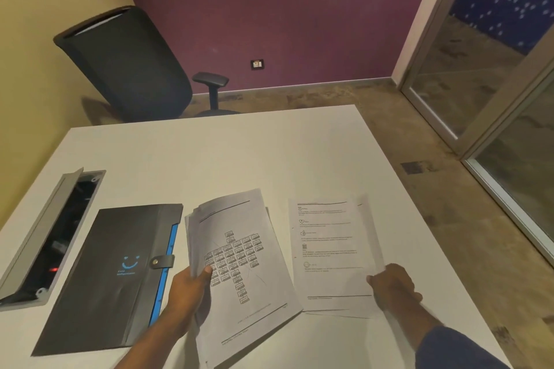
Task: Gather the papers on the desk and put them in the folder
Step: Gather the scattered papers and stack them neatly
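A black folder (114, 272) with a blue edge and a snap strap lies closed on the white desk (239, 153), at the left. My left hand (187, 293) grips a stack of printed papers (239, 263) by its left edge, thumb on top; the top sheet shows a box diagram. To the right, more text sheets (329, 249) lie on the desk. My right hand (392, 287) pinches their lower right corner.
An open grey cable tray (54, 234) with wiring is sunk into the desk at the far left. A black office chair (129, 63) stands beyond the desk's far edge. A glass partition (494, 84) runs along the right.
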`<state>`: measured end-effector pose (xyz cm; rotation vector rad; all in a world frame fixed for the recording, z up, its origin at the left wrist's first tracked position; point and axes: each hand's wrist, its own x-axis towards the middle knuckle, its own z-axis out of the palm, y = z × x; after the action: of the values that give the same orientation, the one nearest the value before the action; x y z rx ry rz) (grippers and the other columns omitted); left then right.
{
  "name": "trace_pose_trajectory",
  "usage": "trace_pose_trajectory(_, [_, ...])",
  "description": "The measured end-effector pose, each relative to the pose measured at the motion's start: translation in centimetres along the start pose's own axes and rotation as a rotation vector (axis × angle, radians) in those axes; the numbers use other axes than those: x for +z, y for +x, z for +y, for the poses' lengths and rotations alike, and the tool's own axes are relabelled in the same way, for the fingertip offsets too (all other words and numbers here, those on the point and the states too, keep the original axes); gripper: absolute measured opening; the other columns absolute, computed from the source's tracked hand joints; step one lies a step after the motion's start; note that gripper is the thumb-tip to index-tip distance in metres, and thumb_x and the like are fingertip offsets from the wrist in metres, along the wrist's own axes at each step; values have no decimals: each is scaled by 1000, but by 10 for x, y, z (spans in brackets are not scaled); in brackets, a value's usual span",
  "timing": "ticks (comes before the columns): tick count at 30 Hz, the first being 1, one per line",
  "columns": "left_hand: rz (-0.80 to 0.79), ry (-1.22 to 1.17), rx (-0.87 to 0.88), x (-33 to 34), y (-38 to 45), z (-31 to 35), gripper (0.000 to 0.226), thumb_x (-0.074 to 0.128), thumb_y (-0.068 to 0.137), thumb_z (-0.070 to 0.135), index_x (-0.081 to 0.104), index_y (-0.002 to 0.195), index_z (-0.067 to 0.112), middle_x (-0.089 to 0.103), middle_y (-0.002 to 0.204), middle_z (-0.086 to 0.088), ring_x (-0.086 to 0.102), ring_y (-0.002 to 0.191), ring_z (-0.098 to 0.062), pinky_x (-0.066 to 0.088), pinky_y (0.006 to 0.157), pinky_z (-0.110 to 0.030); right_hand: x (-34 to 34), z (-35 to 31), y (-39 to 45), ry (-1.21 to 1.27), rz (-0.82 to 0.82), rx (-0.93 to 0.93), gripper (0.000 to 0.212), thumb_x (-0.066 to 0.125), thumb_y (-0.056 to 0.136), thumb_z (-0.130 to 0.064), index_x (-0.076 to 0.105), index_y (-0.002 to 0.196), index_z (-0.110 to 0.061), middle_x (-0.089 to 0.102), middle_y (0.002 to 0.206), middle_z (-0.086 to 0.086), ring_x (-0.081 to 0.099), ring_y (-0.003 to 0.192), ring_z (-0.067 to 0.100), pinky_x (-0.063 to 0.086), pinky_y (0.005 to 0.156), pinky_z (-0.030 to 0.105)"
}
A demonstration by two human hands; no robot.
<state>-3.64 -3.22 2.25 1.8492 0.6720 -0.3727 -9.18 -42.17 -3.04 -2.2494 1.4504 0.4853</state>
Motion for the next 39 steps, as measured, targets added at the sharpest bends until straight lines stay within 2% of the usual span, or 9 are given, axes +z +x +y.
trace_pose_trajectory(4, [13, -1, 2, -7, 6, -4, 28, 59, 96, 29, 62, 116, 9, 69, 103, -12, 64, 96, -35, 48, 91, -55, 7, -4, -4, 213, -6, -97, 7, 64, 83, -12, 57, 81, -9, 68, 89, 14, 61, 74, 30, 52, 73, 35])
trace_pose_trajectory(7, [32, -21, 8, -13, 12, -7, 30, 60, 96, 27, 63, 119, 6, 70, 101, -13, 64, 98, -37, 50, 90, -53, 10, -10, -7, 400, -10, -190, 10, 58, 79, 2, 58, 73, -5, 66, 78, 18, 57, 62, 29, 51, 62, 35])
trace_pose_trajectory(11, [39, -43, 4, -24, 21, -13, 30, 60, 97, 25, 65, 118, 3, 72, 96, -13, 66, 93, -36, 51, 81, -46, 8, -31, -13, 580, -89, -283, 7, 58, 85, 2, 65, 88, 2, 69, 91, 25, 57, 73, 28, 45, 67, 33])
trace_pose_trajectory(15, [48, -64, -13, -32, 28, -18, 31, 62, 96, 20, 66, 118, -1, 72, 92, -13, 67, 82, -31, 50, 72, -38, 2, -51, -20, 741, -138, -275, 24, 59, 88, -4, 67, 110, -4, 68, 97, 10, 60, 85, 27, 46, 71, 29])
trace_pose_trajectory(21, [51, -46, -40, -42, 34, -21, 28, 62, 95, 22, 69, 112, 2, 72, 81, -6, 66, 72, -24, 49, 60, -32, -5, -71, -26, 1065, -339, -247, 33, 59, 93, -1, 60, 126, -3, 67, 121, 13, 61, 112, 32, 43, 106, 44])
trace_pose_trajectory(28, [-90, -110, 0, -38, 31, -8, 21, 59, 97, 12, 65, 109, -4, 72, 56, 5, 68, 48, -9, 60, 60, -36, -2, -91, -62, 975, -586, -468, 30, 58, 94, -3, 62, 124, -2, 70, 119, 13, 64, 114, 31, 42, 109, 49])
trace_pose_trajectory(31, [-306, -246, 34, -36, 32, -5, 26, 58, 98, 10, 61, 122, 4, 80, 89, 3, 76, 79, -11, 63, 65, -27, 4, -103, -80, 841, -607, -528, 29, 58, 94, -5, 63, 123, -1, 70, 117, 14, 66, 110, 30, 46, 105, 49])
trace_pose_trajectory(34, [-547, -308, 35, -40, 35, 0, 39, 67, 92, 20, 62, 130, 17, 72, 123, -6, 69, 112, -28, 58, 88, -44, 9, -113, -96, 762, -655, -529, 28, 57, 92, -1, 63, 120, 0, 72, 112, 16, 68, 104, 33, 52, 98, 48])
trace_pose_trajectory(39, [-645, -295, -14, -43, 36, 7, 33, 62, 92, 23, 66, 125, 20, 67, 128, -15, 65, 115, -39, 52, 96, -56, 2, -122, -109, 750, -802, -575, 37, 62, 82, 4, 59, 119, -4, 70, 116, 16, 70, 103, 25, 55, 95, 38])
